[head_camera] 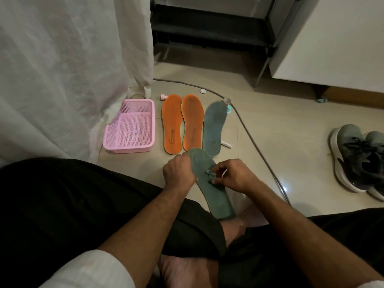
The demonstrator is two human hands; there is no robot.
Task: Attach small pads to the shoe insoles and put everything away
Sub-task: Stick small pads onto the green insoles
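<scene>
The left hand [179,171] grips the toe end of a green insole [209,185] held over the lap, heel toward 5 o'clock. The right hand [233,176] pinches a small green pad [210,175] against its middle. At 12 o'clock on the floor lie two orange insoles [182,123] and another green one [214,127]; a pink basket [131,125] sits at 10 o'clock, shoes [361,161] at 3.

A room in a home.
A white curtain [68,65] hung to the tiled floor [280,142], with worn sneakers [359,159] and a black rack [212,23] nearby.
</scene>
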